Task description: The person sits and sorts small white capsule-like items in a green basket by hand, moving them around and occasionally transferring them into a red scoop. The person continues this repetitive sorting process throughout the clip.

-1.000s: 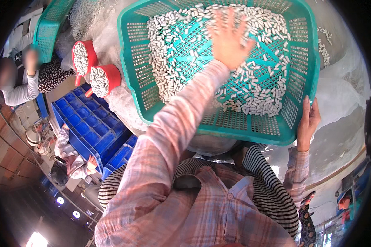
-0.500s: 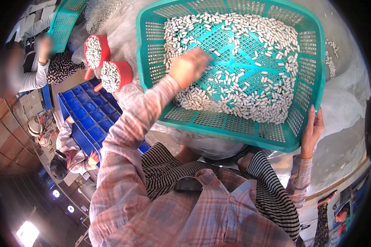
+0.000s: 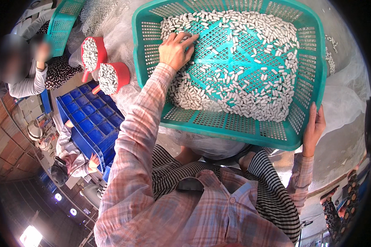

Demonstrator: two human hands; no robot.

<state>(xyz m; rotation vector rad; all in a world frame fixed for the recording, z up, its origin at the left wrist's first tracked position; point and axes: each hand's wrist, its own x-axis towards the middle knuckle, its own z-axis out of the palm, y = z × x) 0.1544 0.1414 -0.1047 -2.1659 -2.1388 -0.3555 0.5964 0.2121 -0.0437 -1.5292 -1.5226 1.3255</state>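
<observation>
A large green plastic basket (image 3: 212, 128) with a mesh floor is in front of me. Small white capsule-shaped pieces (image 3: 259, 101) lie thickly along its sides and thinly over the middle. My left hand (image 3: 176, 51) reaches inside at the basket's left, palm down with fingers apart. Its fingertips are at the upper left floor, beside some of the white pieces; I see nothing held in it. At the near right corner, my right hand (image 3: 314, 128) grips the basket's rim from outside, and part of that grip is hidden.
To the left, two red scoops (image 3: 123, 77) full of the white pieces rest by clear plastic sheeting (image 3: 127, 99). Below them, a co-worker's hands touch a blue compartment tray (image 3: 90, 119). Another person sits at upper left by a second green basket (image 3: 64, 26).
My left hand has swung from nearer the basket's middle toward its upper left, and its fingers have spread. My right hand stays on the rim. The basket has barely shifted.
</observation>
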